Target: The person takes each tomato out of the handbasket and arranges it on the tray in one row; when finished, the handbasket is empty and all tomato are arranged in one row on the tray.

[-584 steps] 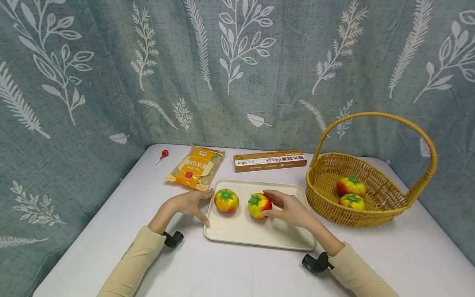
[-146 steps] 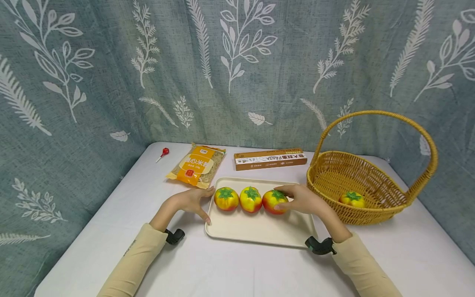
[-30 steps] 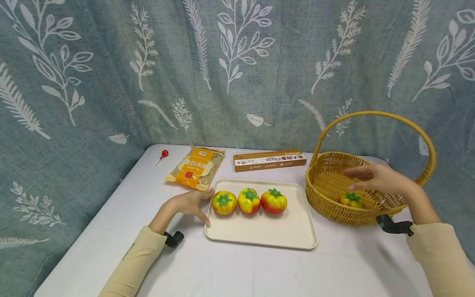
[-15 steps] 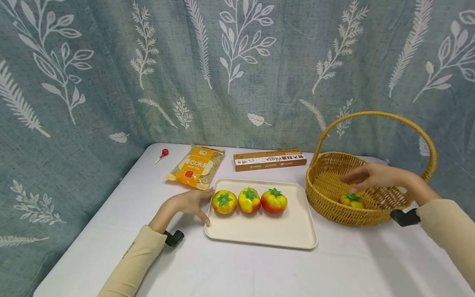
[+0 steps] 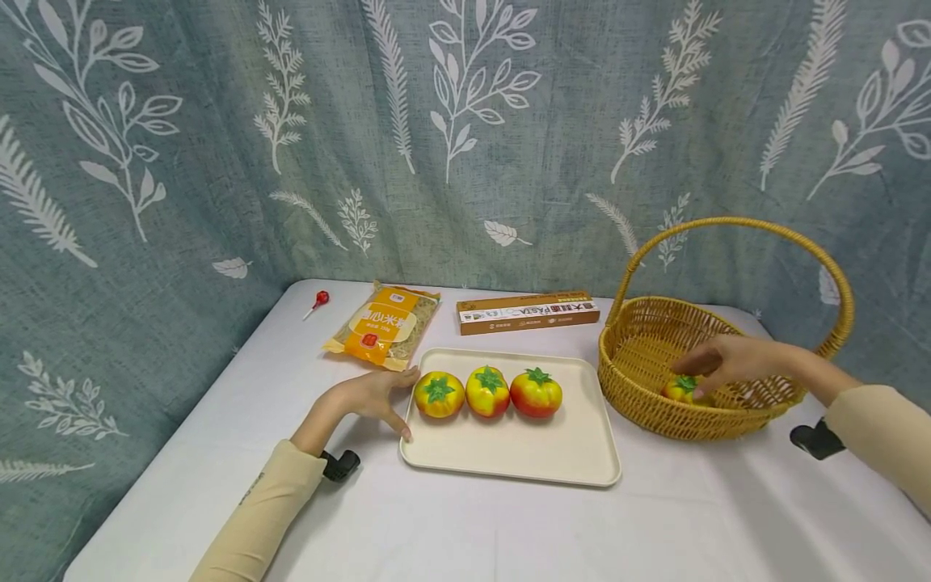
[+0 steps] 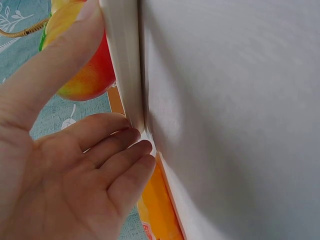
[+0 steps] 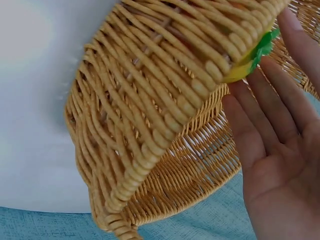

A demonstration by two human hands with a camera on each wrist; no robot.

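In the head view my left hand [image 5: 369,398] is at the left edge of the cream tray [image 5: 509,457]; its thumb touches the rim, and the left wrist view shows its fingertips along the tray's side. Three yellow-and-red toy tomatoes with green tops stand in a row on the tray: a left one [image 5: 439,396], a middle one [image 5: 487,394] and a right one [image 5: 537,394]. My right hand [image 5: 742,360] reaches into the wicker basket [image 5: 655,416], fingers and thumb around another toy tomato [image 5: 680,390]. The basket's rim partly hides that fruit in the right wrist view.
The basket's tall handle [image 5: 727,221] arches over the right hand. Behind the tray lies a long brown pasta box [image 5: 528,314]. An orange-labelled bag of grain [image 5: 385,323] and a red lollipop [image 5: 322,298] lie at the back left. A patterned curtain [image 5: 465,145] encloses the table's far side.
A third tomato came from the basket to the tray earlier. Over the last second my right hand has lowered into the basket onto the tomato there, which shifted slightly. My left hand stays put.
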